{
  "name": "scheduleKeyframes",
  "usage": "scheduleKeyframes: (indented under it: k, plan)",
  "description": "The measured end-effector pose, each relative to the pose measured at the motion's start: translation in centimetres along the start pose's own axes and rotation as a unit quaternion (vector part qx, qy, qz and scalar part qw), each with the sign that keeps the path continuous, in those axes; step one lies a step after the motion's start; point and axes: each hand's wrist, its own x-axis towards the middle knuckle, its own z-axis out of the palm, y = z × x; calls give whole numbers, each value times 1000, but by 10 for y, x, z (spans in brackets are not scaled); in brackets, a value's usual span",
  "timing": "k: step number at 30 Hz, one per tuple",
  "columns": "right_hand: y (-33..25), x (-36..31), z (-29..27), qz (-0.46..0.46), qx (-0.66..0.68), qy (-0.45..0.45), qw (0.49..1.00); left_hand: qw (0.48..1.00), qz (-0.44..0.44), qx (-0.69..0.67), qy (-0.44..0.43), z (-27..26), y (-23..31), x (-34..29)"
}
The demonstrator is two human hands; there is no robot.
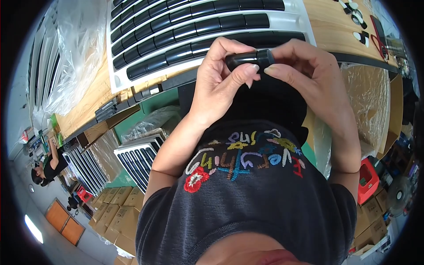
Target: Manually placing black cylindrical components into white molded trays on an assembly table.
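Between my two hands is a small glossy black cylinder [243, 59] with a ring line near its right end, held level over the table's front edge. My left hand [216, 81] is closed round its left part, thumb in front and fingers behind. The thumb and fingers of my right hand [311, 75] pinch the right end, which has a flat grey-black face. Just beyond my hands lies a white tray [115, 80] with rows of similar black cylinders [183, 32] lying end to end.
Clear plastic sheeting [81, 66] covers stacked trays at the left. Small black and white parts [360, 20] and red-handled scissors [379, 46] lie on the wooden table's right. Cardboard boxes [117, 212], a red stool [367, 181] and a fan [399, 196] stand around. Another person [53, 163] works far left.
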Motion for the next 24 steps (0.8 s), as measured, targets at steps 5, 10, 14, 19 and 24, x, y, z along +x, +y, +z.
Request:
scheduleKeyframes:
  k: [5, 10, 14, 19, 24]
  plan:
    - [8, 26, 8, -123, 70, 113, 983, 987, -75, -129, -63, 7, 4, -7]
    - [-10, 38, 29, -4, 270, 6, 963, 977, -115, -159, -87, 17, 12, -17]
    - [-10, 31, 39, -19, 245, 38, 969, 972, -168, -162, -25, 32, 23, -25]
    - [-7, 19, 46, -81, 271, -10, 959, 991, -103, -81, -25, 40, 23, -41]
    - [40, 30, 52, -62, 239, 24, 969, 980, -188, -65, -22, 27, 1, -28]
